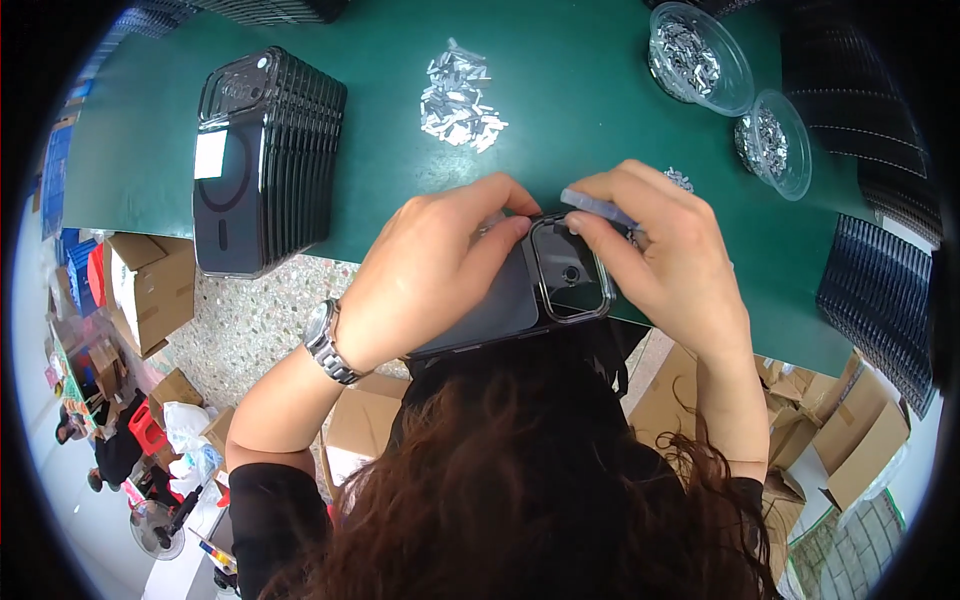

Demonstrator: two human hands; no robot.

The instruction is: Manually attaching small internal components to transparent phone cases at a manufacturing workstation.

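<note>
A dark phone case [490,305] with a clear-rimmed camera opening [572,268] lies on its side at the table's near edge. My left hand [440,255] is closed on the case's far edge, thumb and fingers pinching it beside the camera opening. Just right of that opening, my right hand [665,235] pinches a small translucent strip-like piece [598,205] between thumb and fingers, close to the case's corner. The palm hides part of what it holds. Beyond my hands, a pile of small silver and white pieces [462,100] is spread on the green table [560,90].
A stack of dark phone cases [265,165] stands at the left. Two clear tubs [735,75] of small metallic pieces sit at the far right, near a few loose bits [678,179]. More stacked cases [875,300] line the right edge. Cardboard boxes [150,290] are on the floor.
</note>
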